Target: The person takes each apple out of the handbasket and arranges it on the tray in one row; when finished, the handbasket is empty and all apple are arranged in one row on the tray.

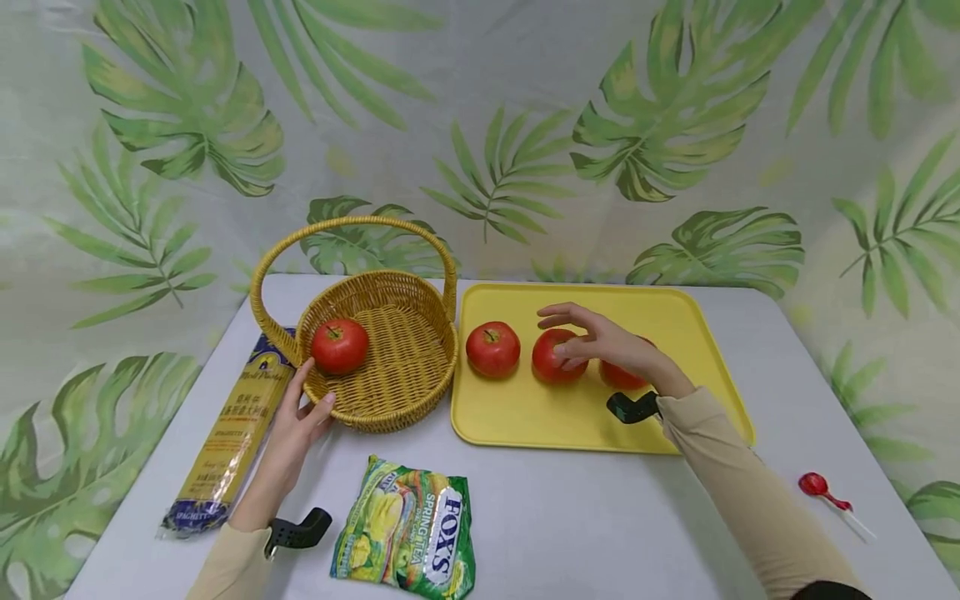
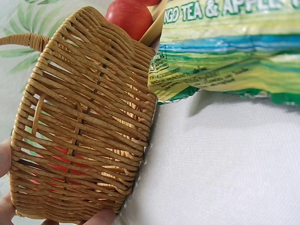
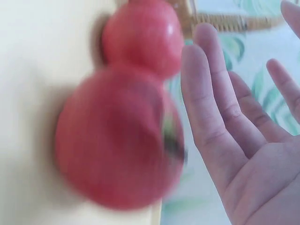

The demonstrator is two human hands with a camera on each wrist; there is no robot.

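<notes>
In the head view my left hand [image 1: 296, 429] holds the front left rim of a round wicker basket [image 1: 401, 362] with a tall handle. Its fingertips also show around the woven wall in the left wrist view. One red apple [image 1: 340, 346] lies inside the basket at the left. My right hand [image 1: 603, 342] hovers with spread, loosely bent fingers over the yellow tray [image 1: 540, 421], holding nothing. Beneath it are a middle apple [image 1: 551, 360] and a partly hidden right apple [image 1: 618, 377]. Another apple [image 1: 492, 350] sits at the tray's left side.
A spaghetti packet [image 1: 228, 429] lies left of the basket, partly behind my left forearm. In front is a green Foxs candy bag [image 1: 408, 529]. A red lollipop [image 1: 813, 484] lies at the table's right side. Leaf-printed cloth [image 1: 495, 179] hangs behind the table.
</notes>
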